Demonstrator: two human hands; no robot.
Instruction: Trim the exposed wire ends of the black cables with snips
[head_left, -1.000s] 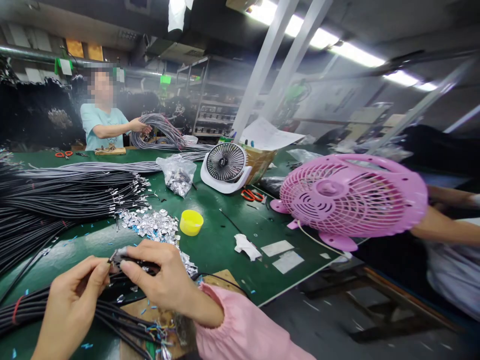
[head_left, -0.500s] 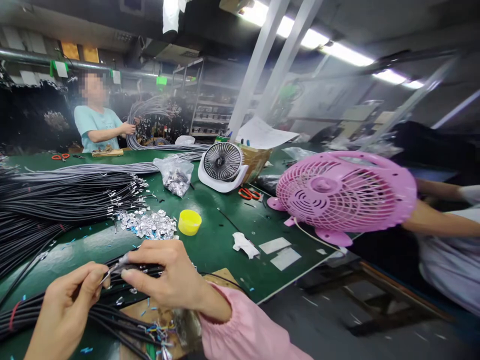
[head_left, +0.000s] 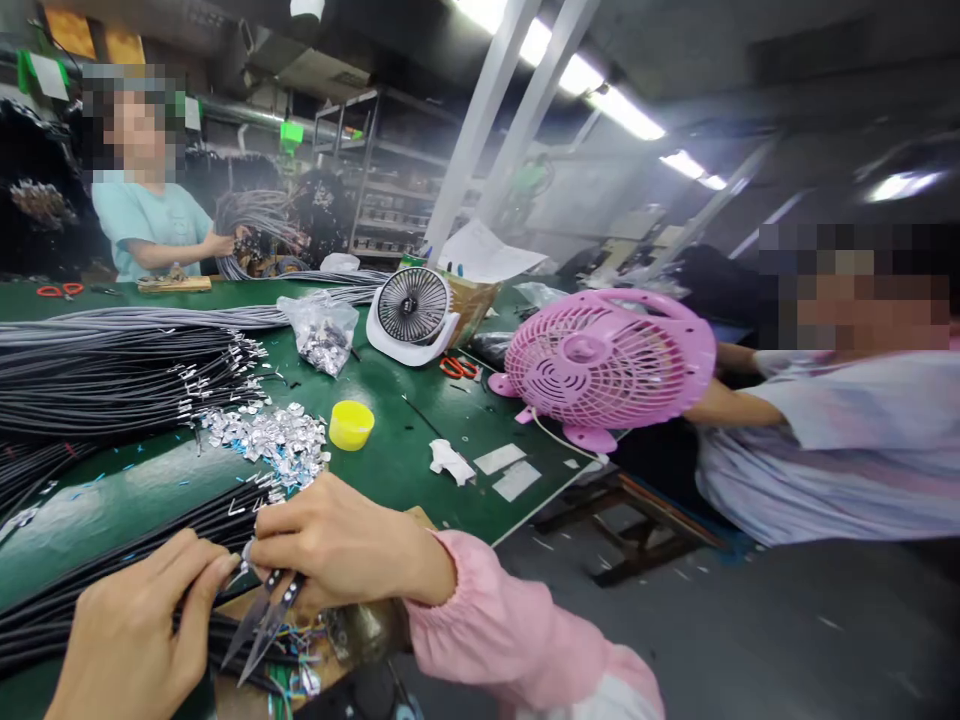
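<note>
My left hand (head_left: 142, 625) is closed, its thumb and fingers pinching the end of a thin cable (head_left: 241, 570). Tucked in my right hand (head_left: 341, 540) is a pair of thread snips (head_left: 264, 622), the blades pointing down and left, slightly apart. The fingertips of that same hand meet the cable end close to my left thumb. Black cables (head_left: 142, 550) lie under and behind both hands. Beneath the snips, stripped cable ends with coloured wires (head_left: 300, 650) rest on a piece of cardboard (head_left: 232, 695). A heap of silvery foil scraps (head_left: 277, 440) sits just beyond.
A yellow tub (head_left: 351, 426) stands past my right hand. Farther back are a bag of small parts (head_left: 319, 335), a white fan (head_left: 412, 310), orange-handled scissors (head_left: 459, 368) and a pink fan (head_left: 607, 365). One co-worker (head_left: 161, 225) holds grey cables; another person (head_left: 847, 430) sits at right.
The view has swung right, bringing the person at right further in. The snips' blades have turned from my fingertips to point downward, while my right fingers have come to the cable end.
</note>
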